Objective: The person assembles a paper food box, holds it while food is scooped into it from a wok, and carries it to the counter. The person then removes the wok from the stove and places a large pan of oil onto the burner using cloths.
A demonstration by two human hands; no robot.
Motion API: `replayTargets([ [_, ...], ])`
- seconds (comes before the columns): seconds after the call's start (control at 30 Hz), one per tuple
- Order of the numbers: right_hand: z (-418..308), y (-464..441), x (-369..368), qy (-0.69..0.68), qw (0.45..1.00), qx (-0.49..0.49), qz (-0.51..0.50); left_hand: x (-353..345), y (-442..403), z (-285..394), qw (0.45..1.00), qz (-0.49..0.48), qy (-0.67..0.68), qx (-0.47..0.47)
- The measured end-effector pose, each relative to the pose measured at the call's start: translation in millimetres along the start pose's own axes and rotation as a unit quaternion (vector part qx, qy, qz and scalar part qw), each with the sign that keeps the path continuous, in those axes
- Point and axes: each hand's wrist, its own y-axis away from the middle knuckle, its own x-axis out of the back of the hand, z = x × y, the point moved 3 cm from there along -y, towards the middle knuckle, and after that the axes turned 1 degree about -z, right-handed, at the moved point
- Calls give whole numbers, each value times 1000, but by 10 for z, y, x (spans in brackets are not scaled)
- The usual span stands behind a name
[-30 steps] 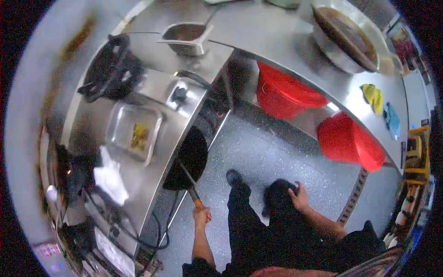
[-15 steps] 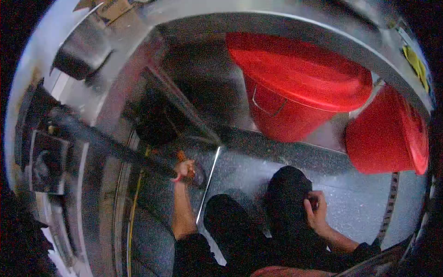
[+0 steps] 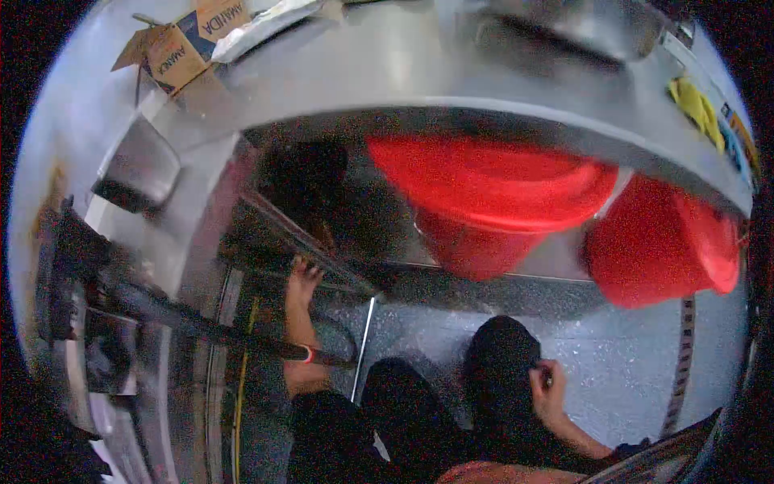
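Observation:
My left hand (image 3: pixel 304 280) reaches into the shadow below the counter, fingers stretched out and apart, beside a slanting metal rail (image 3: pixel 310 242). I cannot tell whether the fingertips touch the rail. A dark pole (image 3: pixel 234 337) with a red and white band near its end crosses in front of my left forearm. Beyond the fingers is a dark, blurred shape (image 3: pixel 310 177) under the counter. By my dark-clothed knee (image 3: pixel 501 355), my right hand (image 3: pixel 550 391) is closed, with a small dark thing in its fingers that I cannot make out.
A lidded red bin (image 3: pixel 484 246) and a second red bin (image 3: pixel 645 250) stand under the steel counter (image 3: pixel 387 68). Cardboard boxes (image 3: pixel 176 56), a metal container (image 3: pixel 141 165) and a yellow cloth (image 3: pixel 695 109) lie above. Grey flooring (image 3: pixel 613 347) surrounds my legs.
My left hand has moved up and slightly left, deeper under the counter, and its fingers have spread. The view has shifted, showing more countertop. My right hand remains by the knee.

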Motion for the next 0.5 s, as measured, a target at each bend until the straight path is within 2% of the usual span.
replayTargets([
  [0.03, -135, -85, 64, 3, 998, -47, -38, 375, 283, -99, 992, -123, 32, -20],
  [0.1, -317, -191, 187, 3, 995, -79, -66, 1006, 1021, -597, 955, -137, 257, -57],
  [0.13, -414, -243, 285, 10, 995, -70, -64, 929, 1620, -818, 978, -47, 201, -27],
  [0.17, -668, -329, 457, 38, 993, -59, -90, 662, 2294, -999, 991, 38, 121, 43],
  [0.23, -673, -318, 669, 117, 985, -90, -87, 258, 3517, -1203, 972, 87, -34, 215],
  [0.3, -990, -321, 1027, 99, 976, -154, -115, -193, 4517, -1073, 914, 98, -149, 364],
  [0.37, -1198, -237, 1377, 181, 956, -209, -97, -542, 5034, -734, 854, 74, -237, 457],
  [0.4, -1427, -181, 1650, 179, 953, -223, -100, -680, 5132, -598, 830, 49, -271, 484],
  [0.47, -1857, -373, 1988, 96, 965, -225, -99, -801, 5054, -495, 802, -10, -277, 529],
  [0.5, -2014, -516, 2300, 97, 965, -223, -99, -1022, 4880, -487, 787, -31, -157, 596],
])
